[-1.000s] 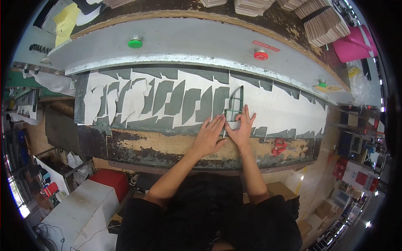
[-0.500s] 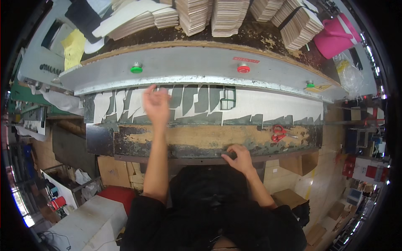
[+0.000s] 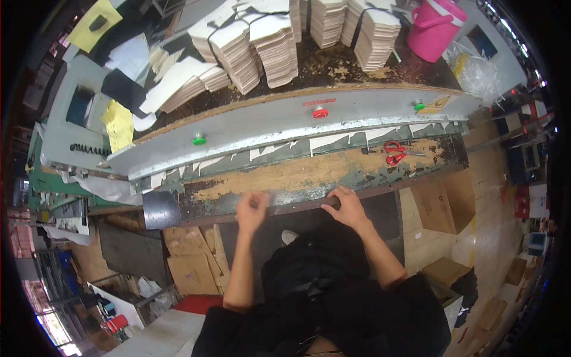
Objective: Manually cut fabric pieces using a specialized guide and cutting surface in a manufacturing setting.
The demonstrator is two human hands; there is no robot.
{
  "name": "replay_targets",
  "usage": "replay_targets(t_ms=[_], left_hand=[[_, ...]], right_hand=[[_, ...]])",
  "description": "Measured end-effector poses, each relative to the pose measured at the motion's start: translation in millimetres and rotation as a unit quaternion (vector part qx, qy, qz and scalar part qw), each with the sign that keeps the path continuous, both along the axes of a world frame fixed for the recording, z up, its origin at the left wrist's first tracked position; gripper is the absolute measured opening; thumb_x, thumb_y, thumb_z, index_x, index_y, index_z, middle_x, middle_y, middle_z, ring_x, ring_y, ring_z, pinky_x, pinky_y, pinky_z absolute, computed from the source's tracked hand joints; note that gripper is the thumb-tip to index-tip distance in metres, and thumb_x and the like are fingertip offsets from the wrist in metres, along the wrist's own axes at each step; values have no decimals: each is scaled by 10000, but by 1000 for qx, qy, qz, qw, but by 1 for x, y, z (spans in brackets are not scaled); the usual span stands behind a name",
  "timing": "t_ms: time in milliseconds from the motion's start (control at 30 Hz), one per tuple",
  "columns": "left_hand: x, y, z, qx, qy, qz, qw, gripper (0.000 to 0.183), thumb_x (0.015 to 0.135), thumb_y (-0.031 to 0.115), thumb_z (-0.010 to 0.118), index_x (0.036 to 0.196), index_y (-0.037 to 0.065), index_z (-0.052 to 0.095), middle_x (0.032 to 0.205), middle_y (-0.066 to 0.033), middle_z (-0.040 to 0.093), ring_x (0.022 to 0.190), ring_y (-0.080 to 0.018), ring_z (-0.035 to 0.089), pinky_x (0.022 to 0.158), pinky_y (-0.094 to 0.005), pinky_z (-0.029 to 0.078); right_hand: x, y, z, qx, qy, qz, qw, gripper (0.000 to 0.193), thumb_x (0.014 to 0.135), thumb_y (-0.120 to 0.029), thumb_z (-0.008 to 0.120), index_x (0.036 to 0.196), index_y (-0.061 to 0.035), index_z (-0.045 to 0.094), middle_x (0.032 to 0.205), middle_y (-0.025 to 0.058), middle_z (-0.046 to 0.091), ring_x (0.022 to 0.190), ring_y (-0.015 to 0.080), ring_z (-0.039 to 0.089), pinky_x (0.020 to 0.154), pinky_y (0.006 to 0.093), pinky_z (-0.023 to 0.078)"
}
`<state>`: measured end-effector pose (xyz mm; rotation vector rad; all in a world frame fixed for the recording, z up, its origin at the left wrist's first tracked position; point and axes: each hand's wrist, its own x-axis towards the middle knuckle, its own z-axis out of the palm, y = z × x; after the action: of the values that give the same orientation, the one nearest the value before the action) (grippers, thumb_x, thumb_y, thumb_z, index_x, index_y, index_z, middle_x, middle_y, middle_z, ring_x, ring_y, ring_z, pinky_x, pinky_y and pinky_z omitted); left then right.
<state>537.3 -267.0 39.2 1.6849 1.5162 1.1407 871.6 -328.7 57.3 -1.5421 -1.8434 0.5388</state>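
Observation:
My left hand (image 3: 253, 211) hovers at the front edge of the worn workbench (image 3: 285, 178), its fingers curled and smeared by motion. Whether anything is in it cannot be made out. My right hand (image 3: 348, 208) rests on the bench's front edge, thumb and forefinger apart, holding nothing visible. Red-handled scissors (image 3: 397, 153) lie on the bench, beyond and to the right of that hand. Under the grey machine beam (image 3: 262, 131), white sheet material (image 3: 333, 141) with pointed cut edges shows as a strip on a dark surface; the beam hides the rest.
Two green buttons and a red button (image 3: 320, 113) sit on the beam. On the shelf above stand tied stacks of cut pieces (image 3: 273, 53) and a pink jug (image 3: 437, 30). Cardboard boxes (image 3: 443, 199) lie on the floor to the right, flattened cardboard (image 3: 193, 273) to the left.
My left hand has drawn back from the white sheet to the bench's front edge. The view has shifted, and the beam now covers more of the sheet. My right hand stays at the edge.

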Motion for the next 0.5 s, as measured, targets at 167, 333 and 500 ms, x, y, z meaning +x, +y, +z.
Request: replay_targets(t_ms=[167, 333, 500], left_hand=[[16, -47, 15, 99, 259, -108, 955, 492, 755, 399, 972, 1098, 101, 783, 1020, -107, 688, 1046, -353, 642, 966, -476, 473], [9, -46, 0, 61, 244, -87, 964, 525, 757, 459, 958, 1077, 80, 784, 1086, -146, 699, 1117, -381, 649, 978, -489, 477], [18, -37, 3, 38, 253, -76, 964, 471, 750, 400, 971, 1042, 87, 774, 1069, -155, 698, 1107, -391, 649, 970, -497, 483]], right_hand=[[-2, -19, -1, -18, -112, -10, 994, 486, 821, -363, 929, 1155, -87, 708, 1186, 152, 656, 1218, 385, 599, 1092, 498, 468], [-27, -13, -9, -63, -158, -75, 983, 541, 774, -406, 960, 1136, -81, 724, 1189, 140, 664, 1226, 368, 596, 1082, 490, 461], [-20, -3, -16, -53, -167, -65, 982, 561, 740, -433, 972, 1099, -76, 730, 1167, 136, 692, 1198, 358, 603, 1043, 494, 453]])
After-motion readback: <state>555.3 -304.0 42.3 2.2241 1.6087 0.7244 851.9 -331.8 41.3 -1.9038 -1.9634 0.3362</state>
